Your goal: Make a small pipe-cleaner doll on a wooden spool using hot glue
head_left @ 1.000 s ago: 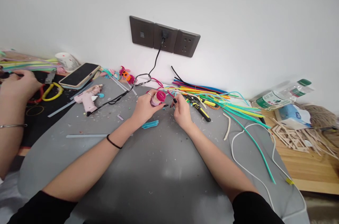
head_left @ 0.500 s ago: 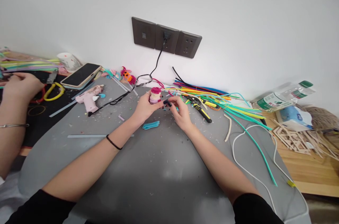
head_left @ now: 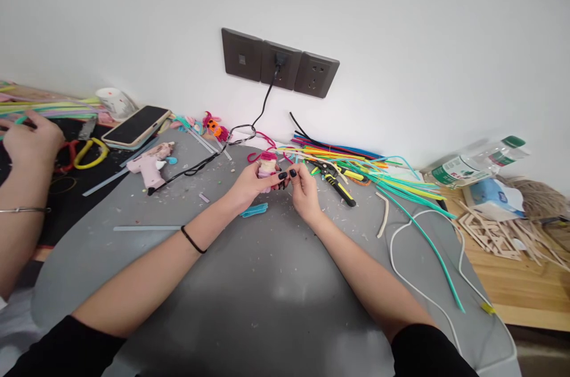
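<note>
Holding a small pink-and-cream wound figure of fuzzy craft wire (head_left: 266,167) between both hands above the grey felt mat (head_left: 249,288), I judge the piece well begun but not finished: its pink top and pale body are wound, yet a loose pink tail (head_left: 255,156) curls off to the left of it. My left hand (head_left: 249,183) is closed round the figure from below and behind, thumb against its front; my right hand (head_left: 301,184) pinches at the figure's right side with dark-nailed fingertips, and I cannot tell whether a separate strand sits in that pinch. A turquoise wire piece (head_left: 253,210) lies on the mat just below my left wrist, unattached. The heap of coloured craft wires (head_left: 369,172) and the black-and-yellow pliers (head_left: 337,182) lie near my right hand, the pink glue gun (head_left: 149,164) well to the left. Another person's hand (head_left: 27,141) works at the far left edge
</note>
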`<state>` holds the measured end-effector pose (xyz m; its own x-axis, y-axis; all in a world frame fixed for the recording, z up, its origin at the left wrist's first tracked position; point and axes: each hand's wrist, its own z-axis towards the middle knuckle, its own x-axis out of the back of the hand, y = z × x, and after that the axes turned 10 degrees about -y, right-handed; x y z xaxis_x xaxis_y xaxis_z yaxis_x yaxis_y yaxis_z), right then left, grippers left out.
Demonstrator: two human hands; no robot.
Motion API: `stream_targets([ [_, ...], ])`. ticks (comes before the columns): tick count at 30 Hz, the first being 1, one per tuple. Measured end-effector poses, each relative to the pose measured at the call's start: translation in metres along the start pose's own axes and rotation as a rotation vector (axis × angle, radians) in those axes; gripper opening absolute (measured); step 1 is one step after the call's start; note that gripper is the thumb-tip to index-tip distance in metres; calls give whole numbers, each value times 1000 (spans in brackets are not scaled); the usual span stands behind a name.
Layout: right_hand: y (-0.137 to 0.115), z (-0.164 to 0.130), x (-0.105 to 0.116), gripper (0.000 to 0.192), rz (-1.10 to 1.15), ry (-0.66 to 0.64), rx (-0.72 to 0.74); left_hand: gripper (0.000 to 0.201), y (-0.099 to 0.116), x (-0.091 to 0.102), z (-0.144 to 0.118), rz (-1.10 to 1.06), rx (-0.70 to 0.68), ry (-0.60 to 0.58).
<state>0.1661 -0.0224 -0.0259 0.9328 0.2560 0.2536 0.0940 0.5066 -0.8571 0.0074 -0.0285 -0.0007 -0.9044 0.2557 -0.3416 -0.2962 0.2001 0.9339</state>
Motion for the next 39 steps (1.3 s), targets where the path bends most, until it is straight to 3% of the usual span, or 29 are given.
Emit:
stream_targets([
  [3, 2, 2, 3, 47, 89, 78, -44, 72, 1, 0, 1, -32, 23, 24],
  [7, 2, 3, 5, 52, 34, 58, -72, 67, 4, 2, 1, -65, 2, 41],
  [14, 1, 2, 2, 32, 66, -11, -19, 65, 2, 4, 2, -100, -8, 42],
  [23, -1, 2, 3, 28, 106, -14, -9, 63, 3, 4, 1, -40, -50, 89],
  [30, 1, 2, 3, 25, 104, -7, -10, 59, -2, 6, -1, 131, -107, 141],
  [39, 1, 2, 0, 17, 85, 28, -44, 40, -10, 11, 1, 465, -301, 233],
])
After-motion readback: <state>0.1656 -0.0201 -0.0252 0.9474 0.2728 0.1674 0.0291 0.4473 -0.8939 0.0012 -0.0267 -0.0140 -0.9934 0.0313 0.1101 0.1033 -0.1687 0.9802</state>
